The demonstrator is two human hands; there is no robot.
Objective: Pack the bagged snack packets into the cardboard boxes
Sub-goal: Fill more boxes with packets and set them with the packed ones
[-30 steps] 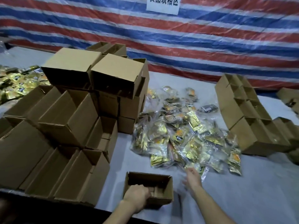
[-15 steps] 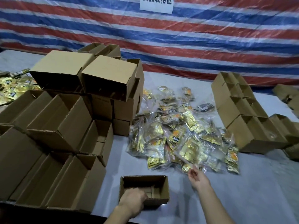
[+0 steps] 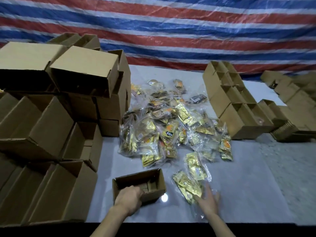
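Left hand point(image 3: 127, 198) curled over rim of box point(image 3: 160, 183); right hand point(image 3: 209, 201) flat on snack bag point(image 3: 188, 185), grey tabletop point(image 3: 248, 185) alongside.

Pale grey table point(image 3: 248, 177), viewed from its front edge; stack of empty cardboard boxes point(image 3: 51, 127) at 9 to 10 o'clock, several lying on their sides; heap of bagged snack packets point(image 3: 167, 127) at centre toward 12 o'clock, just beside the stack; row of open-topped boxes point(image 3: 239, 113) at 2 o'clock; further boxes point(image 3: 294, 106) at 3 o'clock, blurred; single open box point(image 3: 161, 183) at 6 o'clock near the front edge; one bag of gold packets point(image 3: 189, 183) at 5 o'clock, near the heap.
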